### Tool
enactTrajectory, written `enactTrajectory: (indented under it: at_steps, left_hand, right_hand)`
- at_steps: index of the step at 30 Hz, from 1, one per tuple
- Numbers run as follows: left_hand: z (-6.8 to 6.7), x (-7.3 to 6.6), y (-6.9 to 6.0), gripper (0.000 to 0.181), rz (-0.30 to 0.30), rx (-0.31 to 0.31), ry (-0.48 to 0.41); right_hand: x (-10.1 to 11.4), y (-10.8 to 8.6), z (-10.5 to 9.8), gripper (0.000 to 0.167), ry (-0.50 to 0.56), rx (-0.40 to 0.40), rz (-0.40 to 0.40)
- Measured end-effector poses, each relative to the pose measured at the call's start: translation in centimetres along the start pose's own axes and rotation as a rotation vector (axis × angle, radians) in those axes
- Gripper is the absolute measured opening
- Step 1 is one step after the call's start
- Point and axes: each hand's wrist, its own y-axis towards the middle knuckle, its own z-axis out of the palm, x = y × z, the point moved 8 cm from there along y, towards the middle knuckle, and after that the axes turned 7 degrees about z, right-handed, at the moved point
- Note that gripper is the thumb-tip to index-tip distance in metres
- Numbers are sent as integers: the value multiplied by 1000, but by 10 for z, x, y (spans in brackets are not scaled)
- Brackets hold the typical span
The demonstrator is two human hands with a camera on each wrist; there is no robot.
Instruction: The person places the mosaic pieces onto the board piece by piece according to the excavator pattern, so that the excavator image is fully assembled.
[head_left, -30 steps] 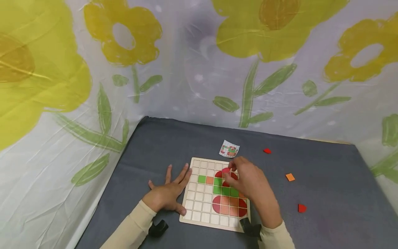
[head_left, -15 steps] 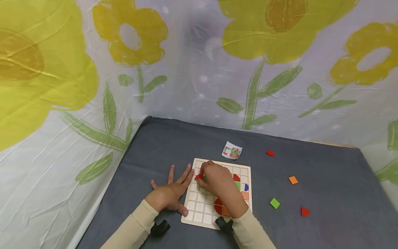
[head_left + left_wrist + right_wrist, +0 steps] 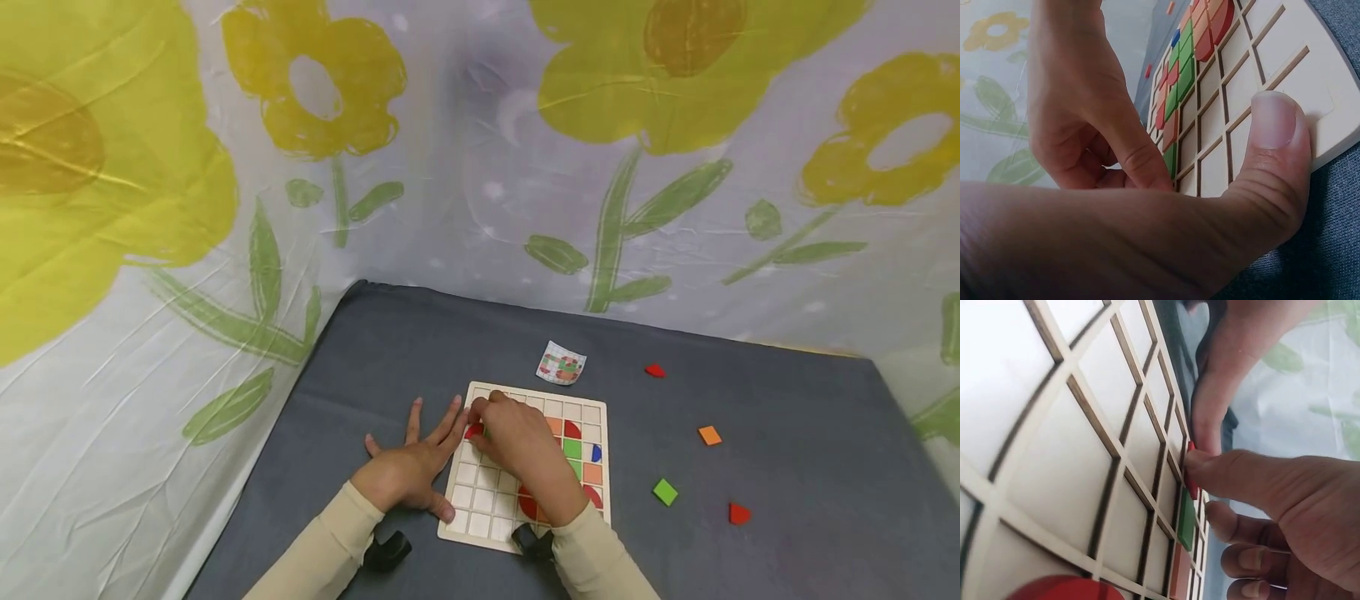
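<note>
In the head view, my left hand (image 3: 405, 477) lies spread at the left side of a wooden grid board (image 3: 483, 502). Its thumb rests on the board's near left corner. My right hand (image 3: 517, 437) reaches across to the board's left edge and pinches a small red curved-edge piece (image 3: 1192, 478) between thumb and finger, at a cell beside a green square tile (image 3: 1185, 519). The right wrist view has the thumb on this piece, which stands slightly tilted. Red, green, orange and blue pieces fill cells toward the board's right; the right hand and forearm hide some of them.
A small printed pattern card (image 3: 561, 363) lies behind the board. Loose on the dark cloth to the right are a red piece (image 3: 655, 371), an orange square (image 3: 709, 435), a green square (image 3: 665, 492) and another red piece (image 3: 738, 513). A flower-print curtain (image 3: 465, 167) hangs behind.
My right hand has moved from the board's upper right to its left edge, carrying the red piece down to the cell. The loose green square has come into view. My left hand stays put.
</note>
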Motion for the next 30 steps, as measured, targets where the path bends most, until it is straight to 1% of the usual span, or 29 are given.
enactTrajectory:
  at_steps: [10, 14, 18, 20, 23, 27, 30]
  left_hand:
    - [-2, 0, 1, 142, -2, 7, 1]
    - [-1, 1, 0, 142, 0, 4, 0]
    - [1, 0, 0, 142, 5, 2, -1]
    - [2, -1, 0, 142, 8, 1, -2]
    - [2, -2, 0, 143, 11, 0, -15]
    - [1, -1, -1, 144, 7, -6, -37]
    - [1, 1, -1, 144, 0, -9, -39]
  right_hand:
    - [-1, -1, -1, 18, 2, 11, 33]
    - [-2, -2, 0, 19, 7, 19, 30]
    - [-10, -6, -5, 21, 39, 6, 46]
    - [-20, -8, -10, 22, 67, -3, 78]
    - [-40, -13, -20, 21, 124, -14, 137]
    - [-76, -23, -35, 20, 192, -28, 223]
    - [-107, -33, -45, 24, 212, -35, 294]
